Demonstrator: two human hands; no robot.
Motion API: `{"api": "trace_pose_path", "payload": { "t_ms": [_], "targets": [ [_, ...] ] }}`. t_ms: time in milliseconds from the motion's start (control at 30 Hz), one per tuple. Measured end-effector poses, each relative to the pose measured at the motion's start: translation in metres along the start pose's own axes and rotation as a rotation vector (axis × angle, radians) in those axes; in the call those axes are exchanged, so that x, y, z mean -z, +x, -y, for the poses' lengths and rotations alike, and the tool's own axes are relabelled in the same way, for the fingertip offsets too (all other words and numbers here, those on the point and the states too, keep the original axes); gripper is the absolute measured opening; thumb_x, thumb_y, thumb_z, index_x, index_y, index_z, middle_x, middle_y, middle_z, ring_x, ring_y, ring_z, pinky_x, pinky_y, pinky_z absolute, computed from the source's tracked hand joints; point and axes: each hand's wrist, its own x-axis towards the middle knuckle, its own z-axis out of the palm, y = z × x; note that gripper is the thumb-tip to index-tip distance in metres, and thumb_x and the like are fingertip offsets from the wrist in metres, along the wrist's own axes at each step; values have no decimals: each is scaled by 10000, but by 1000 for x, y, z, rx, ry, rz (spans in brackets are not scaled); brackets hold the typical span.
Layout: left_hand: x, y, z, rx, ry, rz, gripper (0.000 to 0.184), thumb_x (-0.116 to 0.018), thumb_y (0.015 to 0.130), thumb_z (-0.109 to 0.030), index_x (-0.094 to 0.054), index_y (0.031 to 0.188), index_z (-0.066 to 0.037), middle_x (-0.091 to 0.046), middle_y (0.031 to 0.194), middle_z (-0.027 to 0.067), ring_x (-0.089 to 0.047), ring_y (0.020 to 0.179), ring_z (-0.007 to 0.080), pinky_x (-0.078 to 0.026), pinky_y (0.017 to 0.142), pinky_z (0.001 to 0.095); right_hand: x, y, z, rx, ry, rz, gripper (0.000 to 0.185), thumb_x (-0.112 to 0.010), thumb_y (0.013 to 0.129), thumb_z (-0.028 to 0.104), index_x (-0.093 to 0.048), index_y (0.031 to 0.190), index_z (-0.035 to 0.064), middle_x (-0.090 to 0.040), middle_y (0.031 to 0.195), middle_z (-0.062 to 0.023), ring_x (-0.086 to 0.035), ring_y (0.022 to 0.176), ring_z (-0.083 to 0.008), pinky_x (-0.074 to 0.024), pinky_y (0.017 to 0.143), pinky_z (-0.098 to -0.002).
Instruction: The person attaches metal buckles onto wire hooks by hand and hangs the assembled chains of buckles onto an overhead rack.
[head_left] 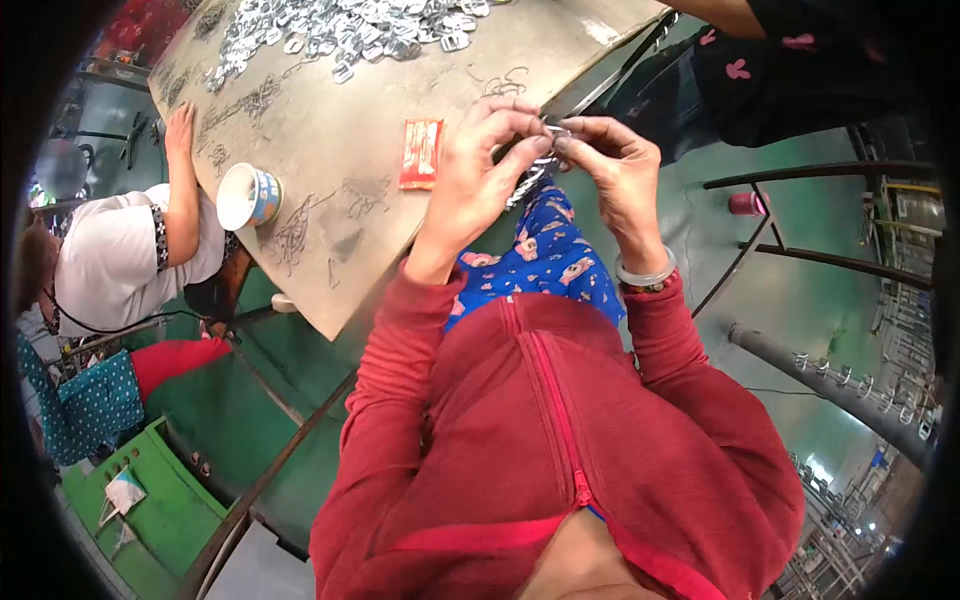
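My left hand [487, 165] and my right hand [618, 175] meet just off the table's near edge. Thumbs and fingertips of both are pinched around a small shiny metal piece [556, 131], mostly covered by the fingers. Below them hangs a cluster of silvery metal pieces [530, 183], above my blue patterned trousers; how it is joined to the held piece cannot be made out. A large heap of flat, buckle-like metal pieces [345, 30] lies on the table [350, 120] farther away.
On the table are a red-orange packet [421, 154], a paper tub [248, 197] and scattered thin wire hooks [290, 235]. A person in white [130, 250] sits at the left, one hand on the table. Another person's dark clothing [770, 80] is at upper right, near metal bars [820, 176].
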Motion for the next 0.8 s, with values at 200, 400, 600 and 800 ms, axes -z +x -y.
{"api": "trace_pose_path", "payload": {
  "t_ms": [200,400,600,800],
  "targets": [
    [-7,10,7,-187,374,-125,139,-629,843,-134,-647,913,-15,-648,898,101,-605,841,164,-464,720,249,-3,3,-6,68,-65,32,152,-671,782,-22,-652,932,-34,-655,815,-61,-606,693,-109,-490,635,-216],
    [-4,12,0,-76,324,-125,196,-575,898,-141,-621,1007,15,-667,867,82,-633,795,137,-514,666,261,-5,12,7,171,-322,129,116,-658,793,-18,-666,908,-33,-635,804,-46,-592,670,-99,-463,601,-204],
    [-8,10,-14,-117,211,-208,97,-520,883,-29,-580,942,20,-644,766,113,-660,723,197,-501,648,296,10,84,-5,67,-201,29,186,-596,874,85,-654,1013,-24,-630,743,-59,-569,605,-91,-455,543,-200],
    [-15,7,5,4,36,-197,75,-558,845,27,-579,915,12,-620,801,107,-625,729,193,-491,663,292,-36,223,-70,-194,-569,227,363,-626,836,309,-644,965,-30,-640,794,-115,-609,708,-163,-486,614,-276]
  ]
}}
